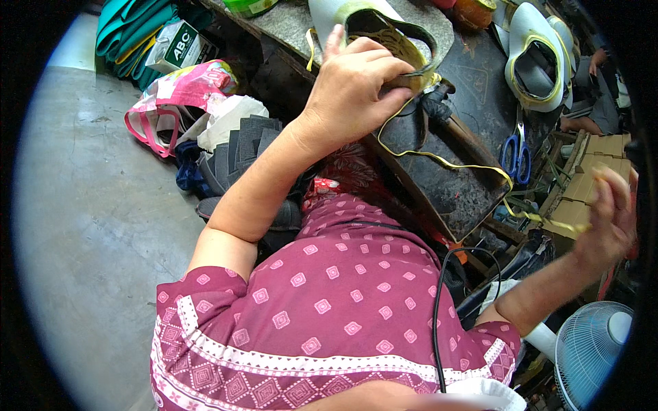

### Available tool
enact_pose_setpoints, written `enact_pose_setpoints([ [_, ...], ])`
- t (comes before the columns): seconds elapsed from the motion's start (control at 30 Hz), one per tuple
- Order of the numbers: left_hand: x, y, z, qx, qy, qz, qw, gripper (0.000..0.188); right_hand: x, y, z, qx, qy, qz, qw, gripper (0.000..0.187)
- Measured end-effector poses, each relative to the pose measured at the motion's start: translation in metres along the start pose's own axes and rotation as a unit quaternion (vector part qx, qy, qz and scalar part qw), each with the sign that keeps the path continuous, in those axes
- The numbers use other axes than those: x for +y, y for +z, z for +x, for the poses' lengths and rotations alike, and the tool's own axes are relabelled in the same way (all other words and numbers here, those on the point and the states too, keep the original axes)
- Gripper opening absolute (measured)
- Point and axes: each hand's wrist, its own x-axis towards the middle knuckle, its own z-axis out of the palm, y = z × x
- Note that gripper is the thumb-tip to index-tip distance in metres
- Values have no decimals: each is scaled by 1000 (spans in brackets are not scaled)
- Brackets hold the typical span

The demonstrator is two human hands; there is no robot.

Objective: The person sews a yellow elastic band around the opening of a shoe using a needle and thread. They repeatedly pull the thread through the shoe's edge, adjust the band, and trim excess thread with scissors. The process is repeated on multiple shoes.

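Note:
At the bench's near edge, my left hand [358,88] is closed on the rim of a pale grey shoe-like piece [336,12], with a dark opening edged in yellow. From that rim a narrow yellow strip [445,163] runs slack over the bench to the far right. My right hand [606,216], slightly blurred and raised well away from the piece, pinches the strip's other end. A similar pale grey piece [515,72] with yellow edging lies at the upper right. Below it are blue-handled scissors [515,159].
The dark-topped bench [473,75] has a wooden edge. Left of it are green folded cloth [130,34], a small box [179,46], a pink bag [161,99] and stacked dark grey pieces [236,147]. A fan [593,353] stands lower right; a black cable [439,301] crosses my shirt.

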Motion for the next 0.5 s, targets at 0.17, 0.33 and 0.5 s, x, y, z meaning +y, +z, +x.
enact_pose_setpoints([
  [0.17,7,-5,0,-54,-36,-138,988,28,-38,117,-13,-144,15,187,972,49],
  [0.33,7,-16,1,-72,-46,-183,979,30,-61,164,2,-192,2,204,960,48],
  [0.5,3,-23,0,-115,-63,-267,955,33,-65,175,8,-215,-24,152,964,50],
])
